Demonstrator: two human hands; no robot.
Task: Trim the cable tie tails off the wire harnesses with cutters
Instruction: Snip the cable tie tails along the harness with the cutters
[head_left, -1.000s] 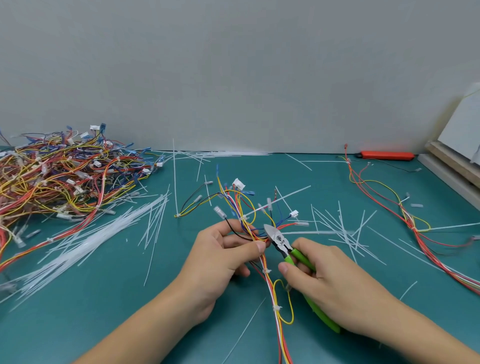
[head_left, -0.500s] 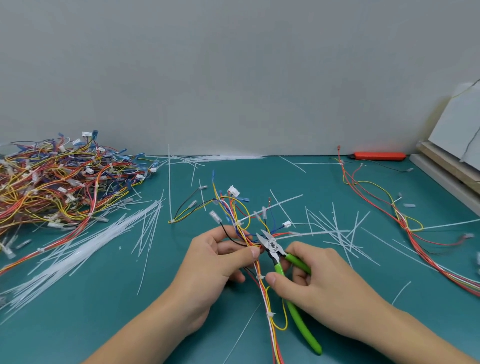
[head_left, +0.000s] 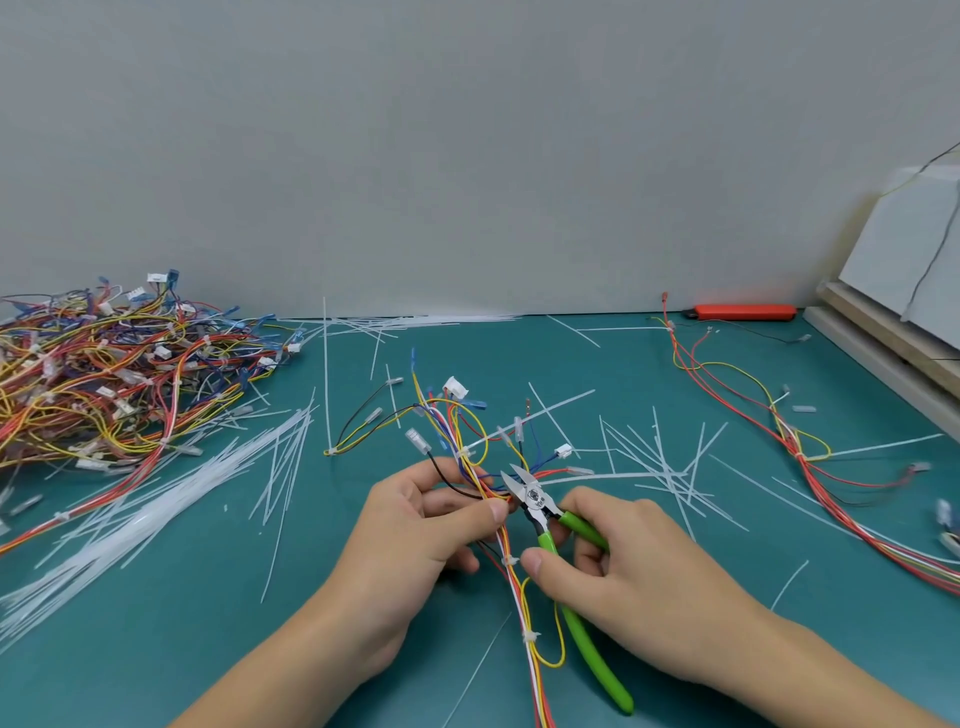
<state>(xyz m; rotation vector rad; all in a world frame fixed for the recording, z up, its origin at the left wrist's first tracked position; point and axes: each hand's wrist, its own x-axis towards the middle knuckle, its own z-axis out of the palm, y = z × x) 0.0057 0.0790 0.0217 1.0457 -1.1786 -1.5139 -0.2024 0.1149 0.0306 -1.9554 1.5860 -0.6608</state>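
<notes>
A wire harness (head_left: 467, 441) of red, yellow, white and blue wires lies on the teal mat in front of me, fanning out at its far end into white connectors. My left hand (head_left: 415, 535) pinches the bundle between thumb and fingers. My right hand (head_left: 618, 577) grips the green-handled cutters (head_left: 540, 512), whose steel jaws stand slightly apart right beside my left thumb at the bundle. A long white cable tie tail (head_left: 613, 475) runs right from the jaws. Two trimmed white ties (head_left: 530, 636) clasp the bundle nearer to me.
A big heap of harnesses (head_left: 104, 374) fills the far left, with a sheaf of loose white ties (head_left: 171, 509) beside it. Cut tails (head_left: 670, 462) litter the middle right. Another harness (head_left: 800, 457) lies at right, an orange tool (head_left: 743, 312) by the wall, boards (head_left: 883, 332) at far right.
The cutters' handles have spread apart, the lower one swinging toward me. Both hands and the harness sit slightly lower and further left in view.
</notes>
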